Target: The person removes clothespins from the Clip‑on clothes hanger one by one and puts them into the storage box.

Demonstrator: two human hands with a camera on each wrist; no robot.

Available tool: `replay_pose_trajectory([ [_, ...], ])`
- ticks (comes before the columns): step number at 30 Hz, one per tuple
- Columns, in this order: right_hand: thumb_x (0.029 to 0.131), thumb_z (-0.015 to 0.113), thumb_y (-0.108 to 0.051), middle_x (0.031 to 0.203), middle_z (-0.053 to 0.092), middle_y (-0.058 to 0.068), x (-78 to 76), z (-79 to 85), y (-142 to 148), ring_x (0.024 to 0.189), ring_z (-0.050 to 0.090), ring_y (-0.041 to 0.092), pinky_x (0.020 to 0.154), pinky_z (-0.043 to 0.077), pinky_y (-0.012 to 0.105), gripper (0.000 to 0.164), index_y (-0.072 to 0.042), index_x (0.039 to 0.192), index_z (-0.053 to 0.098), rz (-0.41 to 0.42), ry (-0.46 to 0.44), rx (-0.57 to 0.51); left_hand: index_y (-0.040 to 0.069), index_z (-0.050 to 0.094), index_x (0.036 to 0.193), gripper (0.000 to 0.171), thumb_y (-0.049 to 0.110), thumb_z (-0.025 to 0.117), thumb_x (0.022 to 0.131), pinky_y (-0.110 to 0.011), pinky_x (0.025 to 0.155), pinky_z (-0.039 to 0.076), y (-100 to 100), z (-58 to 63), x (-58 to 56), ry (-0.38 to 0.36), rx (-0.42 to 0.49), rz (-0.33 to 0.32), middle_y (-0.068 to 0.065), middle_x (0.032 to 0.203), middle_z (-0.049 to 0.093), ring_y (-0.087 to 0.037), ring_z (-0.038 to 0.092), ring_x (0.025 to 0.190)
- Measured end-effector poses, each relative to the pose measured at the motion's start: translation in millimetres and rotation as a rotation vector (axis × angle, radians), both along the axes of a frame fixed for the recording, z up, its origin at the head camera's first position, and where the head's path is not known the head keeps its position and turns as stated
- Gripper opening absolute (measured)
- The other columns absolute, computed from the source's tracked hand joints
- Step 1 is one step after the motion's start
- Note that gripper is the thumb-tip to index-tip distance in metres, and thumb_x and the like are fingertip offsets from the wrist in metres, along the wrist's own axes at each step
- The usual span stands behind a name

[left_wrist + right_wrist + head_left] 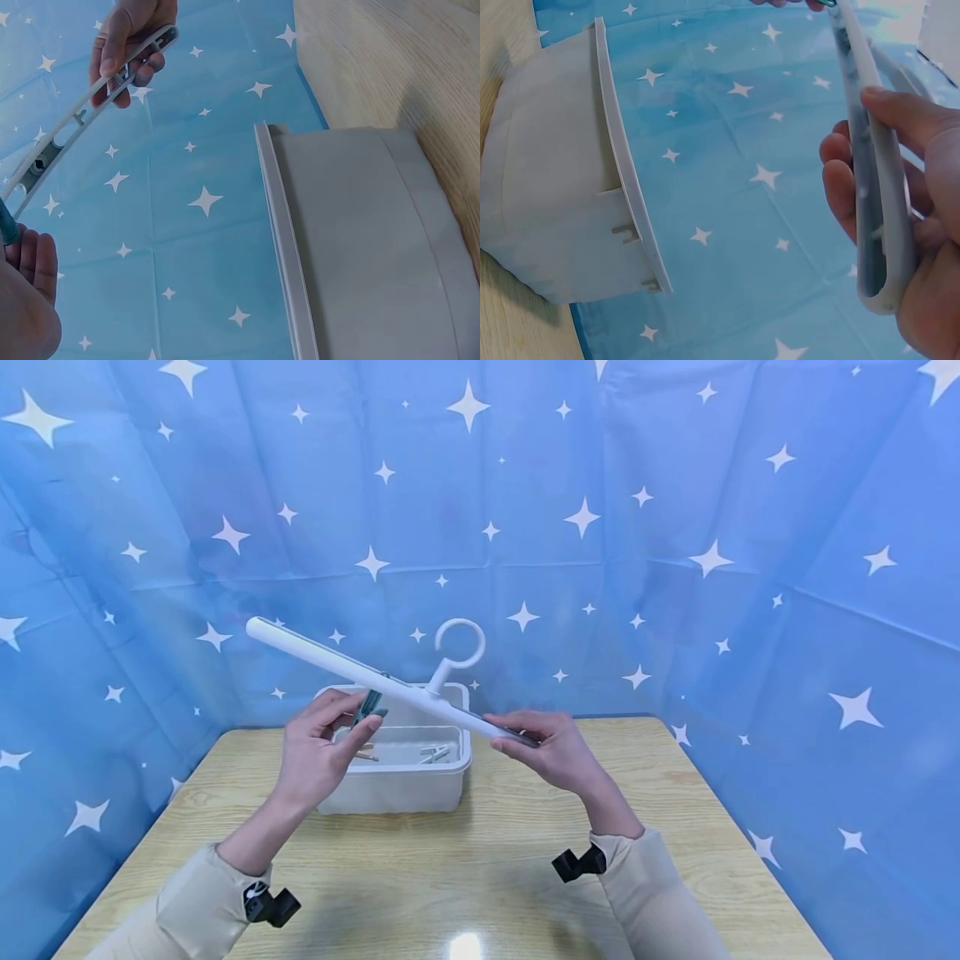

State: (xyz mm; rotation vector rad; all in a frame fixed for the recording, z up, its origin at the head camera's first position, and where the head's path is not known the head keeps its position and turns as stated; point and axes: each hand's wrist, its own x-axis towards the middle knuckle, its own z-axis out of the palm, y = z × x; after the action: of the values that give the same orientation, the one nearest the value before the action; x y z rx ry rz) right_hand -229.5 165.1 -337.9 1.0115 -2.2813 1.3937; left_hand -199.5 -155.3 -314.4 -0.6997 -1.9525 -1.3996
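Observation:
A white clothes hanger is held up in the air, tilted with its left end higher and its hook pointing up. My right hand grips the hanger's lower right arm between thumb and fingers. Pinched in my left hand is a dark green clothespin, its upper end right at the underside of the hanger, left of the hook. In the left wrist view only a bit of the clothespin shows at the left edge. Seen from the right wrist, the hanger has a hollow, ribbed underside.
Behind the hanger, a white plastic basket stands on the wooden table. Several light-coloured clothespins lie inside it. A blue curtain with white stars surrounds the table at the back and sides.

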Motion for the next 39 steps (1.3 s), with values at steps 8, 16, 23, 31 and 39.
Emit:
replay_pose_trajectory([
  [8, 0.089, 0.076, -0.011, 0.103, 0.075, 0.007, 0.6, -0.5, 0.7, 0.055, 0.040, 0.006, 0.049, 0.036, 0.021, 0.033, -0.011, 0.121, 0.074, -0.005, 0.011, -0.013, 0.004, 0.073, 0.118, 0.027, 0.001, 0.069, 0.092, -0.012, 0.077, 0.052, -2.9, -2.1, 0.1, -0.038, -0.030, 0.000, 0.010, 0.100, 0.061, -0.006, 0.063, 0.082],
  [16, 0.090, 0.074, -0.011, 0.101, 0.075, 0.007, 1.6, 1.6, 0.9, 0.051, 0.037, 0.005, 0.046, 0.034, 0.021, 0.032, -0.011, 0.122, 0.073, -0.030, 0.005, -0.024, 0.005, 0.073, 0.116, 0.023, 0.004, 0.067, 0.094, -0.014, 0.074, 0.052, -5.1, -1.3, 0.7, -0.054, -0.024, -0.021, 0.008, 0.098, 0.060, -0.007, 0.059, 0.082],
  [23, 0.092, 0.072, -0.011, 0.096, 0.072, 0.008, 1.7, 2.9, 4.4, 0.046, 0.033, 0.006, 0.042, 0.030, 0.023, 0.032, -0.012, 0.124, 0.072, -0.058, -0.032, -0.059, 0.003, 0.071, 0.115, 0.021, 0.007, 0.066, 0.095, -0.015, 0.070, 0.050, -11.2, -2.5, -2.0, -0.098, -0.024, -0.009, 0.009, 0.097, 0.059, -0.006, 0.059, 0.079],
  [31, 0.092, 0.071, -0.008, 0.103, 0.073, 0.011, 1.9, 1.4, 4.3, 0.046, 0.035, 0.007, 0.043, 0.033, 0.023, 0.032, -0.009, 0.124, 0.071, -0.034, -0.009, -0.066, 0.007, 0.071, 0.119, 0.024, 0.014, 0.066, 0.096, -0.016, 0.067, 0.049, -20.4, -5.3, -7.6, -0.194, -0.030, 0.065, 0.010, 0.097, 0.056, -0.009, 0.059, 0.077],
  [39, 0.092, 0.071, -0.010, 0.103, 0.074, 0.010, 1.3, 0.1, 3.8, 0.051, 0.041, 0.007, 0.046, 0.036, 0.023, 0.032, -0.011, 0.125, 0.072, -0.036, -0.011, -0.067, 0.010, 0.070, 0.119, 0.023, 0.019, 0.064, 0.098, -0.016, 0.064, 0.050, -28.7, -6.4, -15.1, -0.245, -0.044, 0.100, 0.011, 0.096, 0.059, -0.004, 0.058, 0.076],
])
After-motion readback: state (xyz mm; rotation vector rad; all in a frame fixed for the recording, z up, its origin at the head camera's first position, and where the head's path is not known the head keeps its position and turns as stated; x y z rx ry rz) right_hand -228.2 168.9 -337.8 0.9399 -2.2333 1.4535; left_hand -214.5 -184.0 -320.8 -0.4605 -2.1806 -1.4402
